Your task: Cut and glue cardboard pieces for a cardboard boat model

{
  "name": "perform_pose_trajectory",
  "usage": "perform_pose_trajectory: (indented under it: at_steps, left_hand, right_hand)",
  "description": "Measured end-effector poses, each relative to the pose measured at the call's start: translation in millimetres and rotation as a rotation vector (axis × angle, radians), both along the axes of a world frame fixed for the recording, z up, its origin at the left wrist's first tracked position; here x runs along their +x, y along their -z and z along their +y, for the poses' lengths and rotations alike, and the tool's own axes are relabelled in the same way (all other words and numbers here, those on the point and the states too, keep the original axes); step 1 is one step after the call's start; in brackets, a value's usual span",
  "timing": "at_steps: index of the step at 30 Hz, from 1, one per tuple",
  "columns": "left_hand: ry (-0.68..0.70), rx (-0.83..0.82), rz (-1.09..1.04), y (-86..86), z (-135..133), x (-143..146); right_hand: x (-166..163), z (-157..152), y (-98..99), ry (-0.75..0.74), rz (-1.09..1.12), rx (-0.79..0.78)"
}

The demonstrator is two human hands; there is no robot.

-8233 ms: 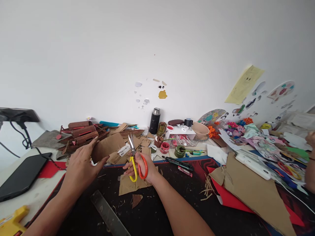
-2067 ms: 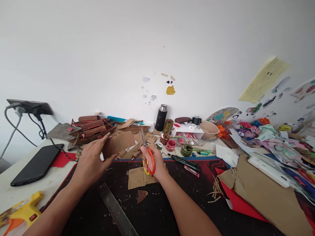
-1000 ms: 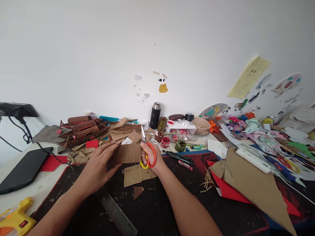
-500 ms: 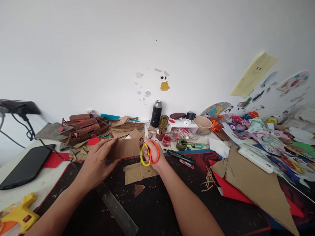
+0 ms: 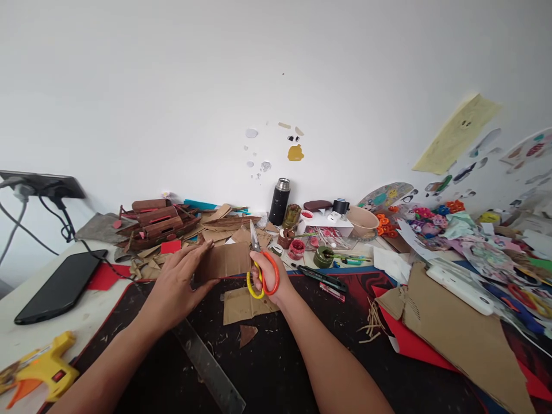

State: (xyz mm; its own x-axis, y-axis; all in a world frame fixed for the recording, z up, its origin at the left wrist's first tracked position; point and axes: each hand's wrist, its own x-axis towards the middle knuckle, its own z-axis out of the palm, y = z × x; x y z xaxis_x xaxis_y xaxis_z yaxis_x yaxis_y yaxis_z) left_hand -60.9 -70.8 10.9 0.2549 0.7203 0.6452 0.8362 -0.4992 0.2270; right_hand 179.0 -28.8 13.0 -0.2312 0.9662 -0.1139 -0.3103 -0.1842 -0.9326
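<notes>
My left hand [image 5: 179, 284] grips a brown cardboard piece [image 5: 226, 260] by its left end, thumb below and fingers above, holding it up over the dark mat. My right hand [image 5: 272, 277] is closed round scissors [image 5: 260, 261] with one yellow and one red handle loop; the blades point up and away, beside the cardboard's right edge. Under the hands lies a flat cardboard piece [image 5: 245, 305], with a small brown scrap [image 5: 248, 336] just in front of it. A metal ruler [image 5: 211, 368] slants across the mat below my left hand.
A yellow glue gun [image 5: 47, 368] and a black phone [image 5: 60, 286] lie at left. Brown model boats [image 5: 159, 221] and scraps line the back. Paint jars [image 5: 323, 256], a black flask [image 5: 280, 201] and a utility knife [image 5: 321, 277] stand or lie beyond; a large cardboard sheet [image 5: 461, 333] is at right.
The scissors have turned slightly, their blades now tilting left toward the cardboard's right edge. The whole view has shifted a little; my left hand keeps its hold.
</notes>
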Motion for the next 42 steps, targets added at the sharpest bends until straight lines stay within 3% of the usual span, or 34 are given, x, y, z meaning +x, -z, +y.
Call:
perform_pose_trajectory:
  at_steps: [11,21,30,42]
  left_hand:
    - [-0.197,-0.188,-0.068,-15.9,6.6,-29.4]
    - [-0.138,-0.509,0.183,-12.0,8.4,-37.6]
    - [-0.067,-0.469,0.176,-1.5,3.0,-63.8]
    - [-0.08,-0.578,0.252,-1.2,-1.8,-57.7]
  right_hand:
    - [6.5,3.2,-3.0,0.082,0.054,0.004]
    - [9.1,6.6,-5.2,0.158,0.092,-0.004]
    - [6.3,4.8,-4.7,0.145,0.073,-0.019]
    - [2.3,1.2,-2.1,0.116,0.014,-0.015]
